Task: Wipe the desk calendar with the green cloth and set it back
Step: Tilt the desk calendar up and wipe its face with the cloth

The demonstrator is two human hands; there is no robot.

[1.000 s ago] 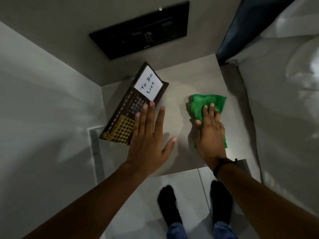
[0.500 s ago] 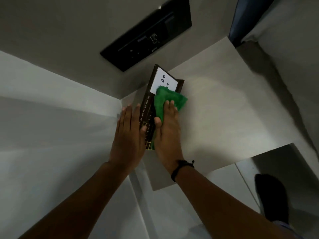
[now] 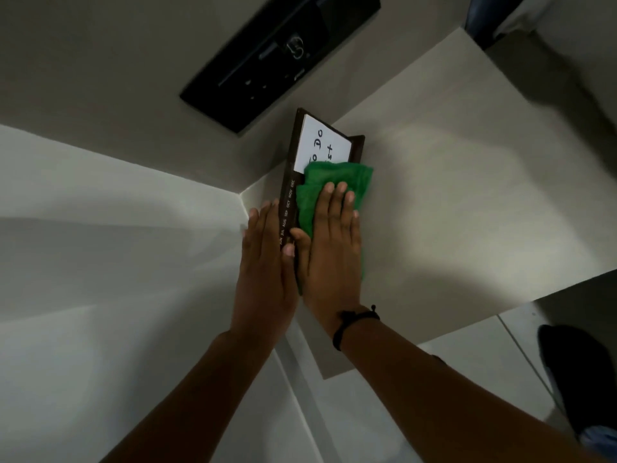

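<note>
- Desk calendar (image 3: 289, 182) lies flat on the pale tabletop (image 3: 450, 212), near the back-left corner, at about 11 o'clock from the person's stance. Dark frame, a strip of month names along its left edge, a white "To Do" note card (image 3: 325, 142) at its far end.
- Right hand (image 3: 330, 248) lies flat, fingers together and extended, palm down on the green cloth (image 3: 334, 182), pressing it onto the calendar face. Cloth bunches ahead of the fingertips toward 12 o'clock, overlapping the note card's near edge. A dark cord bracelet (image 3: 354, 320) sits on that wrist.
- Left hand (image 3: 267, 262) is open and flat, fingers straight, braced against the calendar's left edge at 9 o'clock of the cloth. It grips nothing — it looks to be steadying the frame.
- Step in hand, as I judge it: wiping the face. To do it well, keep even palm pressure and stroke along the calendar's length. Let the left hand stop the frame sliding toward the wall. Go lightly over the card; I cannot tell whether it is fixed.
- Right-hand frame edge is hidden under cloth — likely needs its own pass.
- Containers: none in view. A black wall-mounted panel (image 3: 280, 51) sits at 12 o'clock above the table.
</note>
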